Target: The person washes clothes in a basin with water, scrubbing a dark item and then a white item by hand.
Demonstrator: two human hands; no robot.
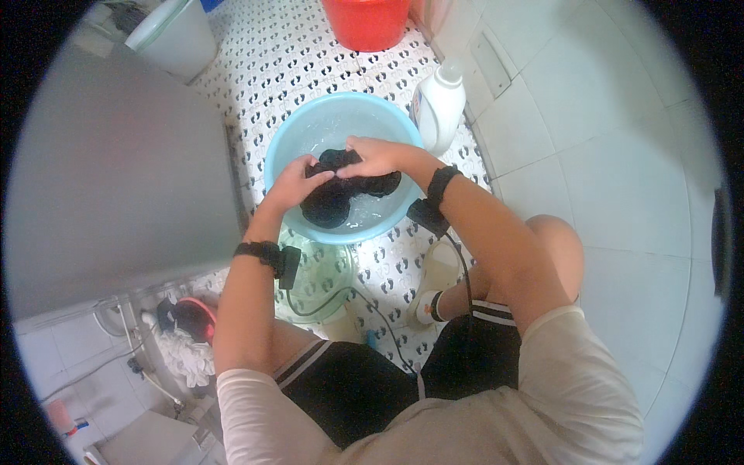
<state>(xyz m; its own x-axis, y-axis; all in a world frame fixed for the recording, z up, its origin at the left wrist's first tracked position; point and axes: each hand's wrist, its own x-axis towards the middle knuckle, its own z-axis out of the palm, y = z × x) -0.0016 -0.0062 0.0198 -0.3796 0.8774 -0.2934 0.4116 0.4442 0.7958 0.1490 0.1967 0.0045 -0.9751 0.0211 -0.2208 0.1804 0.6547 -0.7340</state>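
A light blue plastic basin (pixel 342 111) with water in it sits on the patterned floor in front of me. A dark, wet cloth (pixel 325 203) lies bunched in it, partly lifted by both hands. My left hand (pixel 298 181) grips the cloth at its left part, thumb over the top, and my right hand (pixel 368 157) grips it at the upper middle with fingers curled in. A white bottle with a handle (pixel 439 116) stands just right of the basin. Black devices with cords are strapped to both my wrists.
A red bucket (pixel 366 22) and a white tub (pixel 170 46) are farther back. A grey panel (pixel 116 186) rises at my left, a tiled wall at my right. A pale green basin (pixel 318 279) is below the blue one. Piled clothes (pixel 186 353) lie at lower left.
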